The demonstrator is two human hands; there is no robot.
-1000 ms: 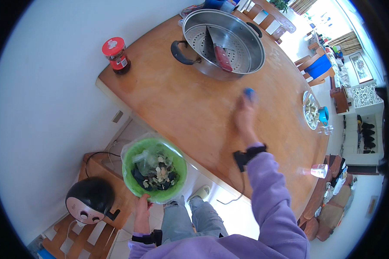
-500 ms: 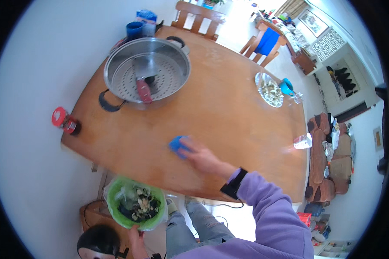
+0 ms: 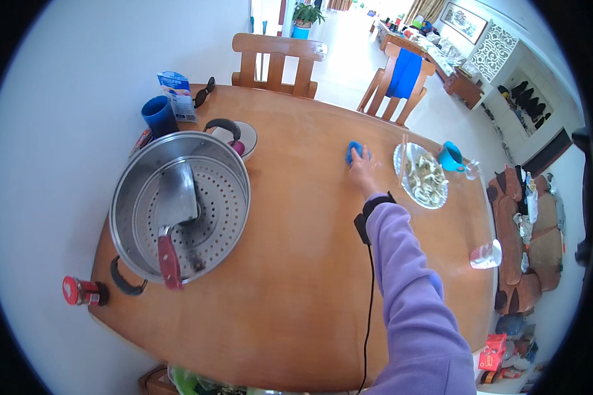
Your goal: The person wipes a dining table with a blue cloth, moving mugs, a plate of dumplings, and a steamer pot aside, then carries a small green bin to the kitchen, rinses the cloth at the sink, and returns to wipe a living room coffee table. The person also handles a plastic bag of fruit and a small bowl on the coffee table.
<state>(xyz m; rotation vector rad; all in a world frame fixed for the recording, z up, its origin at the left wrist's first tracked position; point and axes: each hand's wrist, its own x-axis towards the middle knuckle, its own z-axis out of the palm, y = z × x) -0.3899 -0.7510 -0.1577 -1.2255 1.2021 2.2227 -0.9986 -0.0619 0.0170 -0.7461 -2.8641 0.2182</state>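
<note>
My right hand point(image 3: 362, 172) reaches far across the wooden table point(image 3: 303, 276), its fingers pressing down on a small bunched blue cloth point(image 3: 353, 152). Just right of that hand sits a glass plate of pale sliced food point(image 3: 425, 176), with chopsticks point(image 3: 402, 158) resting on its left side. My left hand is out of view. At the bottom edge only the top of the green lined bin point(image 3: 181, 382) shows.
On the left stands a large steel steamer pot point(image 3: 227, 247) with a cleaver point(image 3: 178, 204) inside, its red handle over the rim. Around are a red-lidded jar point(image 3: 82, 291), blue cup point(image 3: 159, 117), turquoise mug point(image 3: 451, 158) and glass point(image 3: 486, 255). A cable point(image 3: 369, 316) hangs from my wrist.
My right hand has slid the blue cloth away from the near middle to the far right part of the table. My left hand, earlier at the bin's rim, has left the view.
</note>
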